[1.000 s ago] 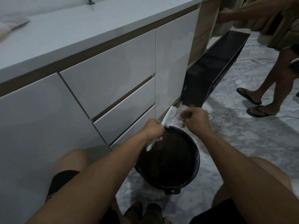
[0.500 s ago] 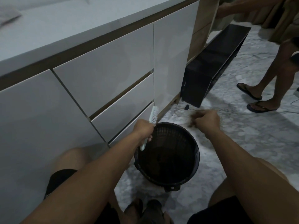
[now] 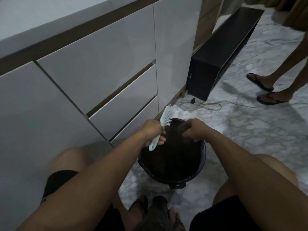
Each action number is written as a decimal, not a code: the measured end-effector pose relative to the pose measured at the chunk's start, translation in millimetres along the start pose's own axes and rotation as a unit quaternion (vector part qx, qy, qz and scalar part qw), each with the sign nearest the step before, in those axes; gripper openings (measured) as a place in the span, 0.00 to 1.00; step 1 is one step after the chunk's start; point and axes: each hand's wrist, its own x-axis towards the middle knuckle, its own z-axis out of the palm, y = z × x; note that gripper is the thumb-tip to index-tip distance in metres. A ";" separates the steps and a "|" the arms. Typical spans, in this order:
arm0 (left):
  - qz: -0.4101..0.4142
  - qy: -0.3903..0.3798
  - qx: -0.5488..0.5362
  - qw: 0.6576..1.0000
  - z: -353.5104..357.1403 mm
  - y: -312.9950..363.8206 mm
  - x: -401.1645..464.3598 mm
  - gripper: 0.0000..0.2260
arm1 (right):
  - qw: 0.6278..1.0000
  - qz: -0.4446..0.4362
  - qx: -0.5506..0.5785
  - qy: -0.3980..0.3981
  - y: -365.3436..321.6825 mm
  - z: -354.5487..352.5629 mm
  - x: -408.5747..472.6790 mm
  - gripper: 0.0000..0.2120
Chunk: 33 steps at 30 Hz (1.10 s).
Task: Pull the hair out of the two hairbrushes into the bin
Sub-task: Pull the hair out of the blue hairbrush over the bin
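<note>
Your left hand [image 3: 152, 132] grips the hairbrush [image 3: 162, 125] over the bin [image 3: 202, 157] so pulled hair falls in, while your right hand [image 3: 194, 130] hovers curled, its contents unclear

Dim, bluish indoor light — soft focus, wide-angle bending at the edges.

A pale mint hairbrush [image 3: 164, 121], a black mesh bin [image 3: 202, 152], glossy white drawers [image 3: 100, 72], grey-veined marble floor [image 3: 250, 130].
</note>
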 end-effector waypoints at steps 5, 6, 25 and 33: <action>-0.001 -0.006 -0.006 1.000 -0.3 -1.0 3.2 0.13 | 0.999 0.021 0.000 -0.029 1.7 0.1 2.7 0.21; 0.000 -0.008 -0.006 1.000 0.1 -0.9 3.5 0.13 | 0.999 0.025 0.000 -0.029 2.3 0.5 4.0 0.21; 0.015 -0.079 0.008 0.997 6.5 -3.0 -0.7 0.18 | 0.983 -0.098 0.126 0.094 -7.7 -2.8 0.3 0.15; 0.030 -0.077 0.016 0.996 4.7 -6.6 -3.1 0.16 | 0.976 -0.125 0.065 0.164 -8.5 -7.1 -0.5 0.04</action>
